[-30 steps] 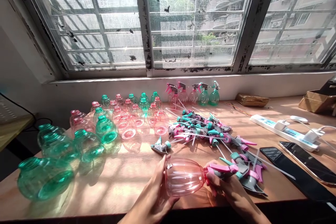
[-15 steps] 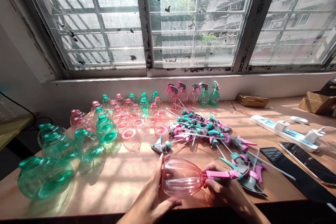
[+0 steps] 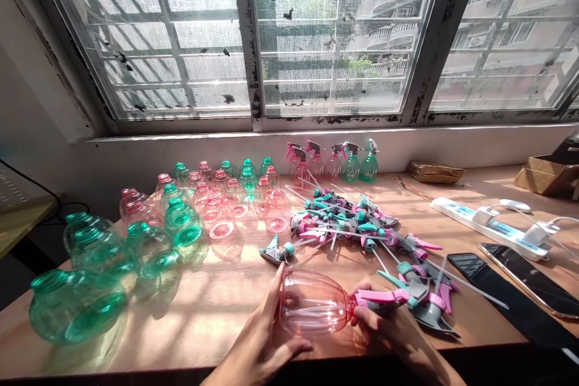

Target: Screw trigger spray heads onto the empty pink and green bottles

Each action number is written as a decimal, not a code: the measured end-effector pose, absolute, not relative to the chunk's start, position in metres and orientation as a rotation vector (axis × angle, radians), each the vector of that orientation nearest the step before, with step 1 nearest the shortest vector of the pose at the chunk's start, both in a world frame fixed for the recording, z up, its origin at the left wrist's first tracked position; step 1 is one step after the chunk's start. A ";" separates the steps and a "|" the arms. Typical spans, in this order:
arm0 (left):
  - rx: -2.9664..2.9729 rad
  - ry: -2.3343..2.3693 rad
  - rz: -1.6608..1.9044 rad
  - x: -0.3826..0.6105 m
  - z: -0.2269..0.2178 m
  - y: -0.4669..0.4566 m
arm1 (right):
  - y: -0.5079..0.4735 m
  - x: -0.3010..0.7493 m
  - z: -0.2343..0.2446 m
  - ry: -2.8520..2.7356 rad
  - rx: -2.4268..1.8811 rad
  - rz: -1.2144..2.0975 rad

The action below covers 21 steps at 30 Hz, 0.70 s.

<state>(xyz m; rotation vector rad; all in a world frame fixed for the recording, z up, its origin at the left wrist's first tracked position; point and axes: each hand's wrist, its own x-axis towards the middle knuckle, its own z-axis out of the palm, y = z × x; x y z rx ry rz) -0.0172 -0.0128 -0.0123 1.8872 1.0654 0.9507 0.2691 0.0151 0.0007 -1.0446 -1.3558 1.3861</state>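
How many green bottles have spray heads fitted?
2: the left green bottle stands beside a pink bottle below the window; the right green bottle stands just right of it. No others seem hidden.

Spray-head heap (image 3: 360,217) right of bottle cluster (image 3: 217,212), perhaps against it

No words, brands, numbers or signs are readable. Toward the right edge of the bench (image 3: 199,325), a white power strip (image 3: 461,215) has pale blue panels, too small for any marking to be made out; no print is legible on the brown packet (image 3: 434,173) near the far edge.
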 end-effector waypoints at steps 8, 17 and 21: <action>1.713 1.002 0.988 -0.018 -0.018 -0.013 | 0.015 0.273 -0.005 -1.262 -0.979 1.489; 1.776 1.102 0.978 -0.015 -0.012 -0.014 | 0.021 0.276 -0.015 -1.319 -0.973 1.486; 1.726 1.100 0.978 -0.016 -0.008 -0.019 | 0.022 0.277 -0.015 -1.325 -0.980 1.449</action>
